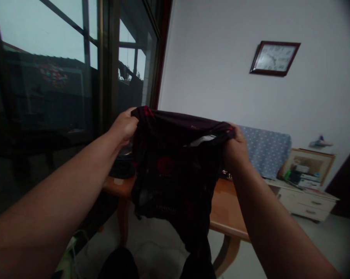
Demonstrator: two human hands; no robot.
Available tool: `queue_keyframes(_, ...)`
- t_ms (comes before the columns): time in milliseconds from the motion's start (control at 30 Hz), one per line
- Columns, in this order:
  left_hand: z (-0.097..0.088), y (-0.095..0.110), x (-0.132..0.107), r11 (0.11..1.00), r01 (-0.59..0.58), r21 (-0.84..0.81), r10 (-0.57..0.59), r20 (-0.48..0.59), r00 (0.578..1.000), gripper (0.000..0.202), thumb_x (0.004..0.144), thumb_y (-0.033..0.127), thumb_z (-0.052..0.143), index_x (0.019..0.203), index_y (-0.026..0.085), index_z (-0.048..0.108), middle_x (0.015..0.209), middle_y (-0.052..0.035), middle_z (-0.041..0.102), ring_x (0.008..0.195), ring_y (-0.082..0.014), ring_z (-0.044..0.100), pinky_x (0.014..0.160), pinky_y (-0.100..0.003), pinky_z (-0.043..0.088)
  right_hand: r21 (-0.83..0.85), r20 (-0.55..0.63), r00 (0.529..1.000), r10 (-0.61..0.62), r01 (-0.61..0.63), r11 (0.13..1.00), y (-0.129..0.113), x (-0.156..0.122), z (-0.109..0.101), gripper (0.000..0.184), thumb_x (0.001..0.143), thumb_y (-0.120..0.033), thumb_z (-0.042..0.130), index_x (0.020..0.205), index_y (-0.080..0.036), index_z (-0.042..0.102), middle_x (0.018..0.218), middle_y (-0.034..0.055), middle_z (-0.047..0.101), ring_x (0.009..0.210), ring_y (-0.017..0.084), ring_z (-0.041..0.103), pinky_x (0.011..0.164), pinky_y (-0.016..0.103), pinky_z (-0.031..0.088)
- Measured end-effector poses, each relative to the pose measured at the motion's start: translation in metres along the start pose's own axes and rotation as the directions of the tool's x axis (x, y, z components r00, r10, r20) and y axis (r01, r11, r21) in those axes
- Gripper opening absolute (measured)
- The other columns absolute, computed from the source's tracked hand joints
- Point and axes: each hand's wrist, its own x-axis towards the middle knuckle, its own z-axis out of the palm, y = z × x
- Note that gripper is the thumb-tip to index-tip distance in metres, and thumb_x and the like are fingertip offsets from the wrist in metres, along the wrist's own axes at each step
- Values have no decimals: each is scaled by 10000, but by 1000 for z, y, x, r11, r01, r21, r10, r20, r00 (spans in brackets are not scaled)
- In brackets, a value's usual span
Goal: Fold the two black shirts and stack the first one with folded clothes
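Note:
A dark garment (pixel 175 178), black to maroon with red and pale printing, hangs stretched between my hands. Its top edge is folded over, and a small white patch shows near the right corner. My left hand (pixel 127 126) grips the upper left corner with fingers closed. At the upper right corner, my right hand (pixel 236 146) is closed on the cloth. The lower part droops in folds, its tip near my dark-clad knees. In the dim light I cannot tell what kind of garment it is.
Behind the garment stands an orange-brown wooden table (pixel 230 211) with curved legs. A white drawer cabinet (pixel 305 203) is at the right, beside a blue dotted cloth (pixel 263 151). Windows (pixel 47 97) line the left, and a framed clock (pixel 275 58) hangs on the wall.

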Motion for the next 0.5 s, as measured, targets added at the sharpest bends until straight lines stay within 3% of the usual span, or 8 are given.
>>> queue_keyframes(100,5,23,-3,964,-265,12,264,83,961,588,836,261,604,1410,216,484,1304,-72,626,1158,-221,601,1047,-424,451,-16,2,991,-133,133,991,-11,6,1,370,898,-368,504,1254,-289,567,1157,22,662,1055,174,615,920,347,498)
queue_keyframes(200,10,27,-22,896,-430,111,409,170,897,695,839,235,610,1493,224,376,1441,-80,516,1318,-252,488,1155,-464,325,-22,15,985,-172,172,985,-11,-4,0,369,911,-348,497,1265,-273,570,1207,39,646,1104,196,606,992,405,468)
queue_keyframes(367,21,9,-75,746,-484,457,478,138,867,747,852,284,586,1539,246,295,1500,-86,454,1360,-308,437,1154,-500,329,-117,83,978,-194,203,972,-11,-43,-3,389,949,-333,450,1321,-284,551,1367,56,572,1255,250,539,1073,483,402)
queue_keyframes(433,23,-7,-103,637,-538,552,587,106,803,795,831,289,613,1549,315,272,1431,-69,530,1322,-325,477,1119,-516,374,-186,126,959,-255,276,943,-6,-63,-4,401,955,-347,435,1330,-273,555,1365,80,578,1277,275,528,1082,493,390)
queue_keyframes(500,23,-28,-133,501,-654,568,709,164,686,862,799,279,631,1560,375,237,1277,-56,645,1226,-336,557,1068,-551,417,-263,246,918,-310,371,891,9,-84,-4,454,935,-384,454,1376,-297,521,1309,89,619,1243,307,558,1042,508,422)
